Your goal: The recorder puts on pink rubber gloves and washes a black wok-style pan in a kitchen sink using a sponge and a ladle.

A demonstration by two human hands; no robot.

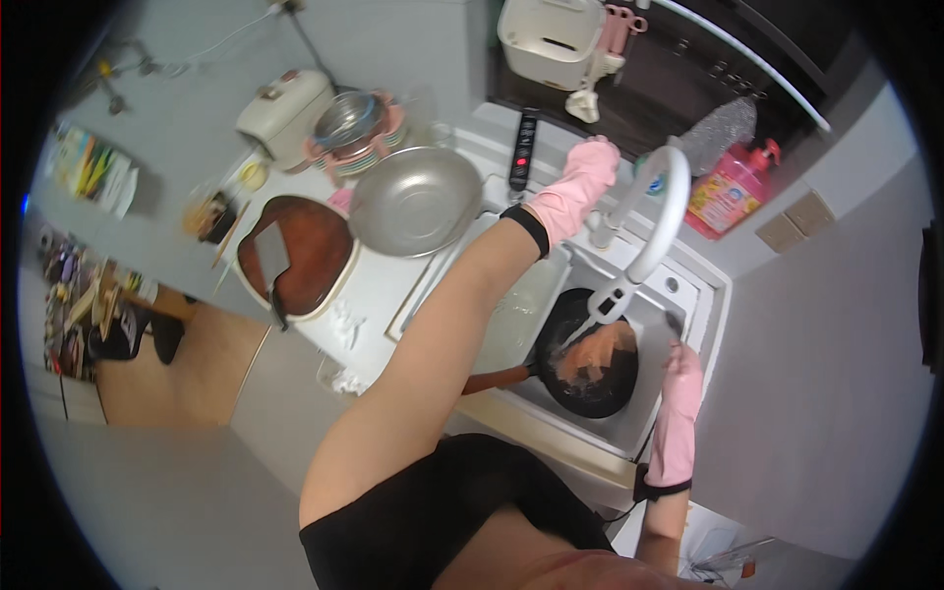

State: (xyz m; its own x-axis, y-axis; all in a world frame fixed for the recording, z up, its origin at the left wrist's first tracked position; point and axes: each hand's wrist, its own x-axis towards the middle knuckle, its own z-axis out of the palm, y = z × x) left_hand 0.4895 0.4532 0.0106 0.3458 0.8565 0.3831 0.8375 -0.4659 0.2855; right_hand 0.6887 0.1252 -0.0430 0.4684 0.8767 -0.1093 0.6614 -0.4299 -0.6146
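My left hand [582, 181], in a pink rubber glove with a black cuff, reaches to the ledge behind the sink, left of the white faucet [667, 214]. Its fingers are bunched; whether they hold anything is unclear. Water runs from the spout into a black frying pan [553, 361] with a brown handle, which lies tilted in the sink [634, 431]. An orange-brown patch, its nature unclear, shows inside the pan. My right hand [682, 376], gloved in pink too, is at the sink's right side, fingers bent, beside a small dark blurred thing [674, 322].
Left of the sink are a metal bowl [417, 203] and a brown cutting board [313, 247] bearing a cleaver [271, 258]. Stacked bowls [354, 133] and a cream appliance [287, 114] stand behind. A pink soap bottle [730, 192] is at the back right; utensils [619, 37] hang above.
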